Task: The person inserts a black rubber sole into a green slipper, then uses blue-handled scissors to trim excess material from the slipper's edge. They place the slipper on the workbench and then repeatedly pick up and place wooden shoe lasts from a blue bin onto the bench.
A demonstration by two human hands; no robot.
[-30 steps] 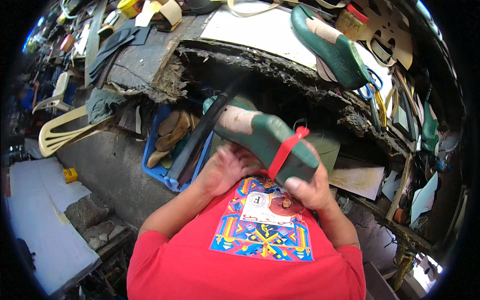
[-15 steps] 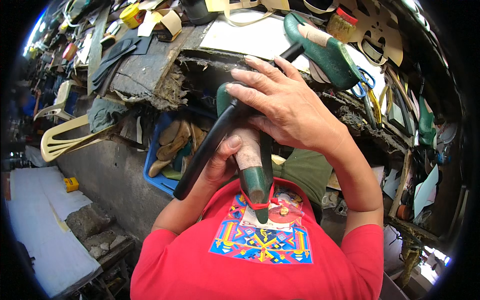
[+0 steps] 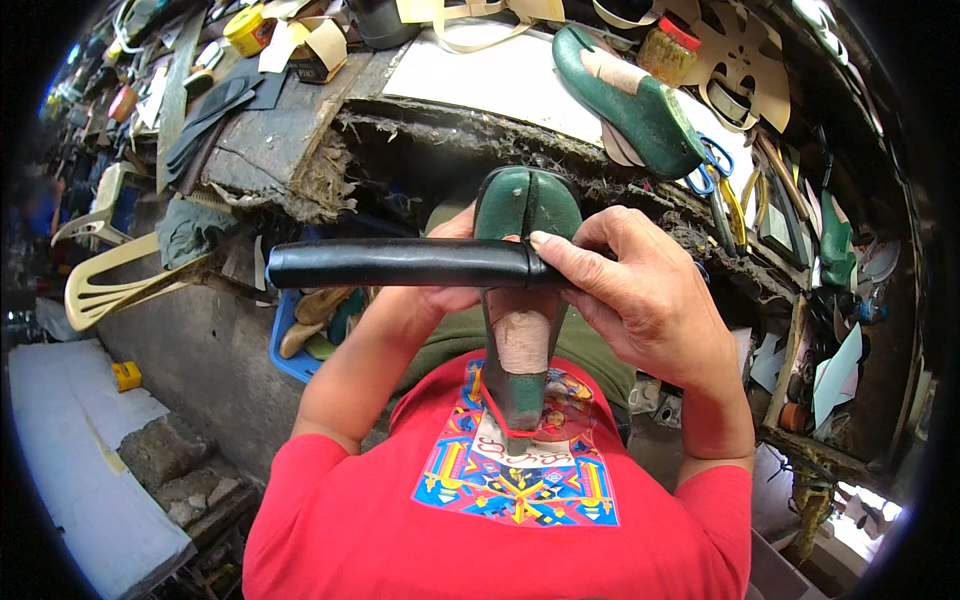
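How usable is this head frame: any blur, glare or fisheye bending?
Head view: hands and green shoe last sharp, evenly daylit; no glare on the black leather strip; workbench edge bows toward the rim; corners vignette black; far left clutter soft, bluish.

blocked ahead: workbench edge (image 3: 420,125) | free: gap left of black strip (image 3: 400,263)

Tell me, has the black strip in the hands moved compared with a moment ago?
Yes. The black strip hung slanting down-left from the green shoe form before; now it lies level across it, under the ragged workbench edge.
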